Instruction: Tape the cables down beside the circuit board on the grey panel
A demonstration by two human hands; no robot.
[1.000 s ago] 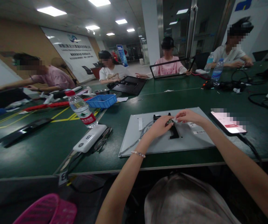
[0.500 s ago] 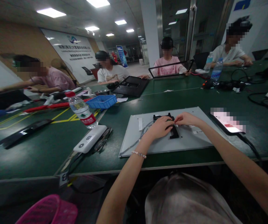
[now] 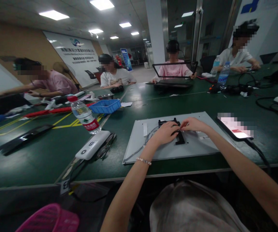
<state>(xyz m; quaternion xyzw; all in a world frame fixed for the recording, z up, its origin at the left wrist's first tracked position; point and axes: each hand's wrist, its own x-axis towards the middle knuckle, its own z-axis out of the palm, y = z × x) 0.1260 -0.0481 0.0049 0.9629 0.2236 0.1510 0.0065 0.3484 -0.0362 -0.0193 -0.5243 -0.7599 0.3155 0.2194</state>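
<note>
With left hand (image 3: pixel 166 132) curled over black bracket (image 3: pixel 180 138), right hand (image 3: pixel 192 124) sits narrow by its fingertips, holds unclear; likely adjusting, steadiness needed next.

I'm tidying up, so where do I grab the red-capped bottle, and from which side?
Probably around the red label, from the left: the bottle stands upright, its body round there, with the white device close in front and the blue tray beyond to the right.
</note>
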